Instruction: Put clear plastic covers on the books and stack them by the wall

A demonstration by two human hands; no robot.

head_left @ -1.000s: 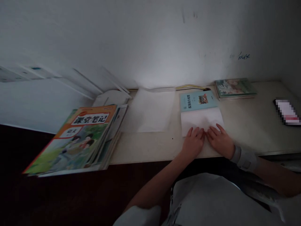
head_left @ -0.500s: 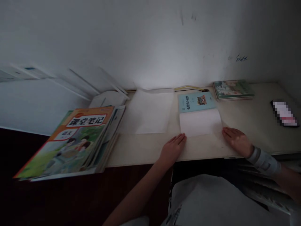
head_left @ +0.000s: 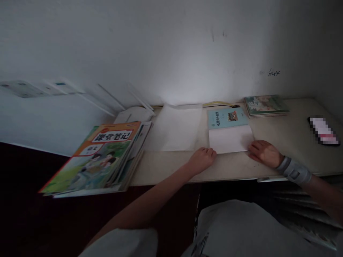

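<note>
A book (head_left: pixel 227 121) with a light blue upper cover lies on the table; its lower half is plain and pale, and I cannot tell whether that is a sheet or part of the cover. My left hand (head_left: pixel 203 159) has its fingers curled at the book's lower left corner. At the lower right corner, my right hand (head_left: pixel 264 153) closes its bent fingers on the edge, thumb partly hidden. A grey band (head_left: pixel 294 170) is round the right wrist. Left of the book rests a large translucent white sheet (head_left: pixel 177 128).
A stack of books and workbooks (head_left: pixel 107 153), orange and green on top, juts over the front edge at left. A thin pile of books (head_left: pixel 266 105) lies at the back right, and a phone (head_left: pixel 324 130) farther right. A yellow cable (head_left: pixel 219 104) runs along the wall.
The fingers of both hands went from lying straight to curling in at the book's lower corners. The right hand moved slightly left, and the whole view shifted a little.
</note>
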